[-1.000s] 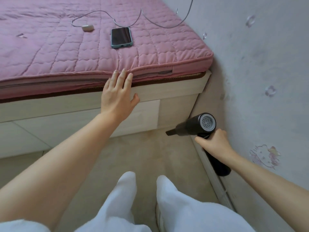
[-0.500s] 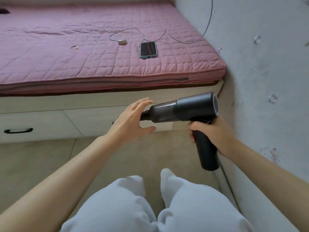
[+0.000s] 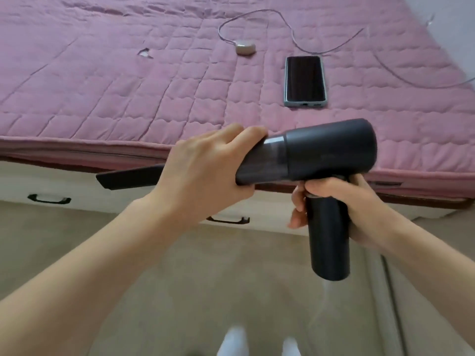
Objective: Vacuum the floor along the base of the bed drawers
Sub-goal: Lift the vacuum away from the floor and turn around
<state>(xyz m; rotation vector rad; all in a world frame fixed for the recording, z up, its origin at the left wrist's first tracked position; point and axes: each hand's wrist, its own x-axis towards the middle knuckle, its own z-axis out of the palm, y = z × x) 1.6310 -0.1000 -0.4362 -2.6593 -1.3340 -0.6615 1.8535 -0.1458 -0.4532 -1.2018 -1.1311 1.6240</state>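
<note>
A dark phone [image 3: 305, 81] lies face up on the pink quilt [image 3: 128, 86]. A thin cable [image 3: 288, 24] loops beside it, ending in a small white puck [image 3: 246, 48].

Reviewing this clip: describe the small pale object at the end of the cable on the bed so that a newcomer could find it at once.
Start at the pink quilted mattress that fills the top of the view, then find the dark phone lying face up on it. Up and to the left of the phone lies a small pale rounded puck, joined to a thin cable; nothing else on the bed is pale and rounded.
</note>
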